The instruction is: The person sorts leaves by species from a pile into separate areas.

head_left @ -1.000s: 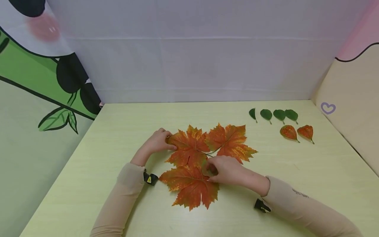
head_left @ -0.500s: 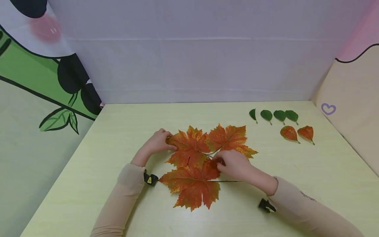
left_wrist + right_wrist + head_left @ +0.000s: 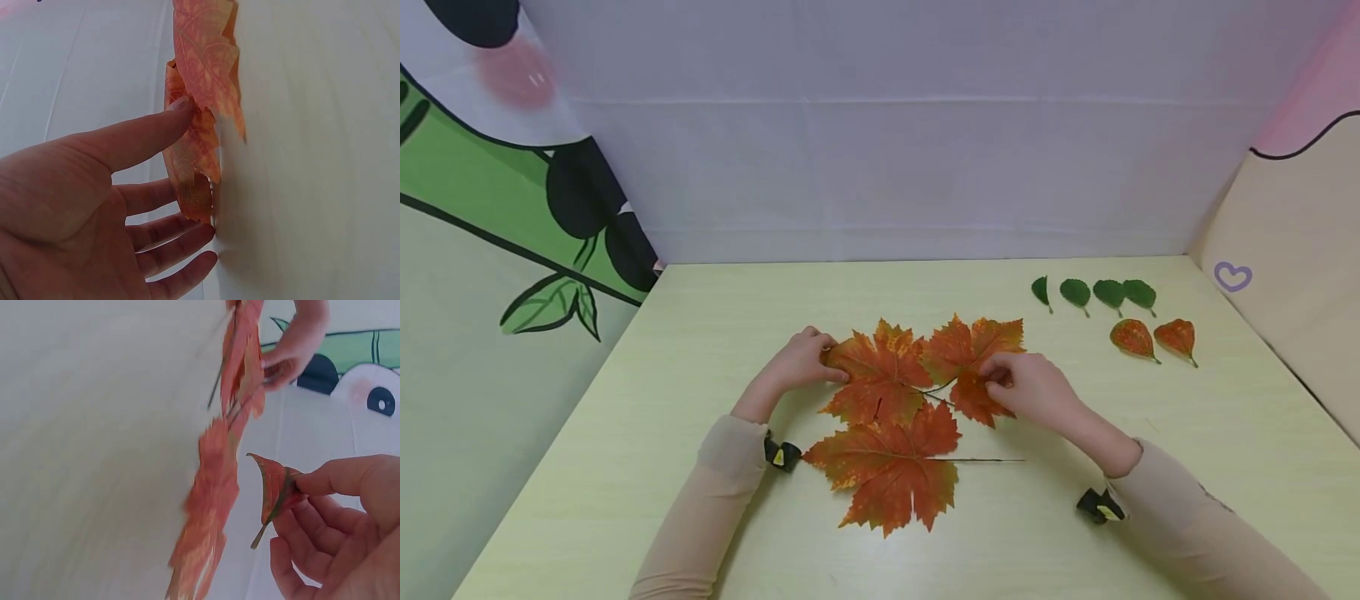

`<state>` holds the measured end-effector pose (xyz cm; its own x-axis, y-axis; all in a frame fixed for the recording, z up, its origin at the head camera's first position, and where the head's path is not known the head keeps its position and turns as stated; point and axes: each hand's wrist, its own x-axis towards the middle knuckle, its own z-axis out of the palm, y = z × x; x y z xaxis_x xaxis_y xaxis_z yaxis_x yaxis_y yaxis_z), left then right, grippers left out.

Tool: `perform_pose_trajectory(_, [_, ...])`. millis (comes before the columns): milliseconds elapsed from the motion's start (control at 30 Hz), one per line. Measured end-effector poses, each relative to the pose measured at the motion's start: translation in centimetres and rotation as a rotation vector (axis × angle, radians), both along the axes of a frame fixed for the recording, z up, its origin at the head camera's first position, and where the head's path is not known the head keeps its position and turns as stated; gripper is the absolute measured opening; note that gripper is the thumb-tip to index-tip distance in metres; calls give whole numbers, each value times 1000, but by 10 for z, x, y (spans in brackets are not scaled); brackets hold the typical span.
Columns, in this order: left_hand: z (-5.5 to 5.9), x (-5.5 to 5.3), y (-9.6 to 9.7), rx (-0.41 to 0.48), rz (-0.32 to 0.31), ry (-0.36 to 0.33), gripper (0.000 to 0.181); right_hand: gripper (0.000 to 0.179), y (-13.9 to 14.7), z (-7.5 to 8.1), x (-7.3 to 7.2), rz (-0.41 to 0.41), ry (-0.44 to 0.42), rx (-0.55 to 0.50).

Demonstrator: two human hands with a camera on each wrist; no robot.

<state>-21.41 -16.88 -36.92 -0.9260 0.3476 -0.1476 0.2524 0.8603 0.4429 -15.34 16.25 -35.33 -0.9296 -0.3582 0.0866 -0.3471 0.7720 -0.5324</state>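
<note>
Three large orange-red artificial maple leaves lie together on the pale table. My left hand holds the upper left maple leaf at its left edge, thumb over the front and fingers behind, as the left wrist view shows. Over the upper right maple leaf is my right hand. Between thumb and fingers it pinches a small red leaf with a short stem, clear in the right wrist view and mostly hidden in the head view. The lower maple leaf lies flat, its thin stem pointing right.
Several small green leaves are lined up at the table's back right. In front of them lie two small orange leaves. A grey-lilac backdrop rises behind the table, with printed panels at both sides.
My right hand has moved right and away from me, from the lower maple leaf to the upper right one. The lower leaf's stem is now uncovered. My left hand stays put.
</note>
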Motion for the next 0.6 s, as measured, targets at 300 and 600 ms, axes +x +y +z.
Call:
perform_pose_trajectory(300, [-1,1,1,1,1,-1,54,18,44,3,-17,-108,-1,-74])
perform_pose_trajectory(600, [0,1,1,-2,6,-9,55,22,94,-3,-34,-254,-31,-95])
